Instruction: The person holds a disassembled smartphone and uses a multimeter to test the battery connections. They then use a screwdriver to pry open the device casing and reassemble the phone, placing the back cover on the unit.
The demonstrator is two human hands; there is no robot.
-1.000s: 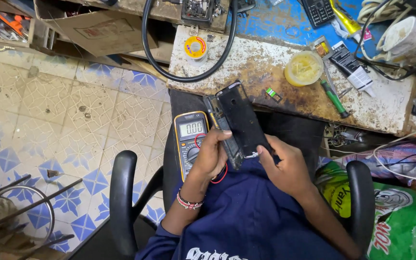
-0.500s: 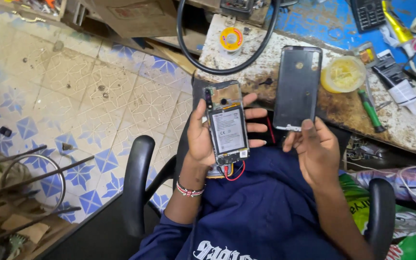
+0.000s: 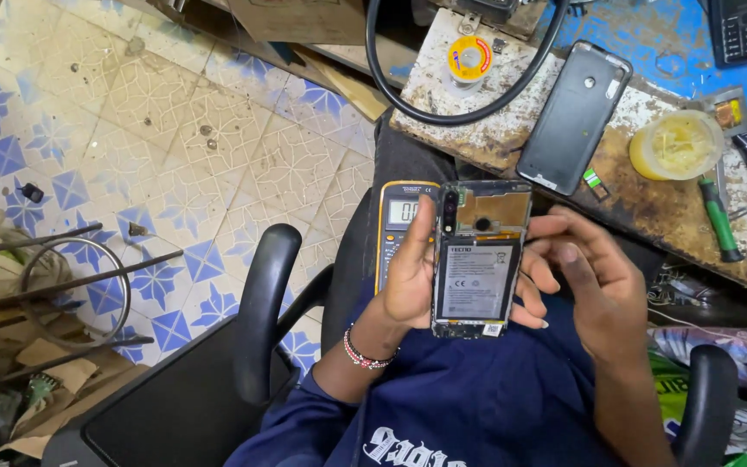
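Note:
My left hand (image 3: pixel 408 281) grips an opened phone (image 3: pixel 477 259) by its left edge, back side up, with the grey battery and circuit board showing. My right hand (image 3: pixel 594 281) touches the phone's right edge with its fingertips and holds nothing else. The phone's dark back cover (image 3: pixel 574 117) lies flat on the worn workbench (image 3: pixel 512 130), apart from both hands. A yellow multimeter (image 3: pixel 398 225) rests on my lap, partly hidden under my left hand.
On the bench: a black cable loop (image 3: pixel 443 108), a yellow solder reel (image 3: pixel 470 59), a round yellow tub (image 3: pixel 676 145), a green-handled screwdriver (image 3: pixel 719 220) and a keypad phone (image 3: pixel 741 30). Black chair armrests (image 3: pixel 261 303) flank me. Metal rods (image 3: pixel 54 285) lie on the tiled floor at left.
The back cover came off the phone and my right hand laid it on the bench, then returned to the phone's right edge. My left hand kept hold of the phone.

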